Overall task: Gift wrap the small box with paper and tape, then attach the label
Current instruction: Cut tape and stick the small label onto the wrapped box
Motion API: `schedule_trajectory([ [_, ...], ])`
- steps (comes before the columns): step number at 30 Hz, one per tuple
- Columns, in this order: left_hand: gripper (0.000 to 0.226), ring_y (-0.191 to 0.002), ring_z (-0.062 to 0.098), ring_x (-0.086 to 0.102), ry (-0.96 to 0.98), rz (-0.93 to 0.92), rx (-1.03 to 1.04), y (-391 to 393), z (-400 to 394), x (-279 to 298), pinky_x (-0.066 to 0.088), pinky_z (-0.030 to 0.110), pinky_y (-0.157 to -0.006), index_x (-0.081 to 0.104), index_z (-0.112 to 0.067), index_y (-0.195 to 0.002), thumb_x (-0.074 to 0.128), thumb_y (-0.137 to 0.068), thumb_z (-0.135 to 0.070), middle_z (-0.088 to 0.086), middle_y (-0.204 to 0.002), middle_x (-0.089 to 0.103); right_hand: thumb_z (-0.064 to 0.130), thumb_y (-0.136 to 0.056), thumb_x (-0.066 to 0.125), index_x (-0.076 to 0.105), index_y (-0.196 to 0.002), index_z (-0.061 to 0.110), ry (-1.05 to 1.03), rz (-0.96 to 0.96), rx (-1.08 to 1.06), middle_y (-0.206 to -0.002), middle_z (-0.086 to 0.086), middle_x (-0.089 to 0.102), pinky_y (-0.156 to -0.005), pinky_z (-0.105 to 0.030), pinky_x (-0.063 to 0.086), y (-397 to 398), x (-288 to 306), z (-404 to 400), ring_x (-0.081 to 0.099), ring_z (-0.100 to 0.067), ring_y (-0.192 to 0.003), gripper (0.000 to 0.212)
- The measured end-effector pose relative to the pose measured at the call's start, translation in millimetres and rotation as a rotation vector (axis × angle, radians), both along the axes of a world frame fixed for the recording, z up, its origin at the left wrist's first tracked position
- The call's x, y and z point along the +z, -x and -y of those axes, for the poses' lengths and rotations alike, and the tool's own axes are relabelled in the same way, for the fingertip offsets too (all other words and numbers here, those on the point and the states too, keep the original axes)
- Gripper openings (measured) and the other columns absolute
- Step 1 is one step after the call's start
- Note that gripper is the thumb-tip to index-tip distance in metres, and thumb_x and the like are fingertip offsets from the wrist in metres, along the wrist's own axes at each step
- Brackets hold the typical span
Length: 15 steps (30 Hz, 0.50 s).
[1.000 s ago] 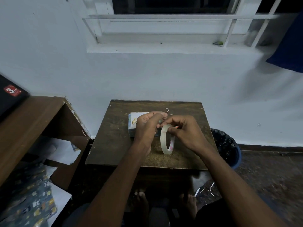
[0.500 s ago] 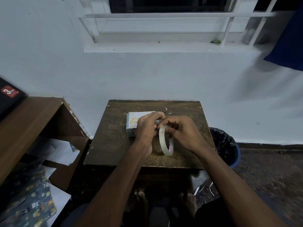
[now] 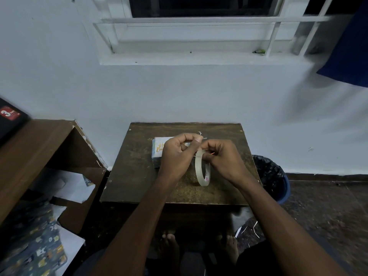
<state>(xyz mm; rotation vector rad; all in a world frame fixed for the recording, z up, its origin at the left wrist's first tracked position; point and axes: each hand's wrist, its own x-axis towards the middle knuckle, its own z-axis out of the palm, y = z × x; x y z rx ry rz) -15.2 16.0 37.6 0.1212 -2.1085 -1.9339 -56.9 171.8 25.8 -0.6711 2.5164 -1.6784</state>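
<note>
Clear tape roll (image 3: 202,169) pinched between both hands' fingers (image 3: 196,140), box (image 3: 159,148) behind

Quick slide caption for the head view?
Both hands pick at a tape roll above the wrapped box on the table.

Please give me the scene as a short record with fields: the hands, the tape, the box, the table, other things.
left hand: pinches the tape end
right hand: holds the tape roll, upright above the table
box: on the table, behind the left hand, gold lettering on top
bin: right of the table, black liner
</note>
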Motion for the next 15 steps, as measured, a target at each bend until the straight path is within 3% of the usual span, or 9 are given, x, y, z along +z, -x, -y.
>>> schedule_trajectory([
  [5, 0.008, -0.075, 0.017, 0.072, -0.127, 0.047, 0.082, 0.3, -7.6, -1.6, 0.06, 0.035, -0.072, 0.079, -0.02, -0.096, 0.072, -0.1, -0.019, 0.008, -0.086, 0.079, -0.005, -0.091, 0.07, 0.08, -0.094, 0.015, 0.036, 0.04, 0.042, -0.09, 0.002, 0.08, -0.082, -0.045, 0.063, -2.1, -0.4, 2.0, 0.077, -0.02, -0.085, 0.023],
  [7, 0.012, -0.079, 0.011, 0.071, -0.188, 0.048, 0.135, 2.0, -11.0, -4.3, 0.058, 0.029, -0.073, 0.078, -0.021, -0.093, 0.071, -0.1, -0.015, -0.002, -0.086, 0.08, -0.008, -0.092, 0.068, 0.079, -0.094, 0.009, 0.111, 0.106, 0.075, -0.086, -0.005, 0.079, -0.075, -0.045, 0.063, -5.1, 0.3, 5.1, 0.075, -0.032, -0.078, 0.02],
  [9, 0.016, -0.087, 0.005, 0.074, -0.226, 0.036, 0.162, 3.0, -13.6, -4.4, 0.058, 0.023, -0.078, 0.077, -0.022, -0.093, 0.069, -0.101, -0.011, -0.01, -0.091, 0.08, -0.01, -0.091, 0.068, 0.077, -0.095, 0.003, 0.162, 0.161, 0.09, -0.086, -0.011, 0.078, -0.068, -0.04, 0.061, -7.0, -0.3, 8.1, 0.074, -0.032, -0.074, 0.017],
  [15, 0.02, -0.091, 0.004, 0.074, -0.142, -0.045, 0.116, 4.2, -10.7, -4.9, 0.058, 0.02, -0.078, 0.077, -0.021, -0.095, 0.065, -0.103, -0.007, -0.008, -0.096, 0.08, -0.015, -0.089, 0.066, 0.078, -0.095, 0.003, 0.13, 0.161, 0.085, -0.087, -0.011, 0.079, -0.073, -0.046, 0.064, -7.8, -1.7, 8.0, 0.075, -0.034, -0.079, 0.022],
])
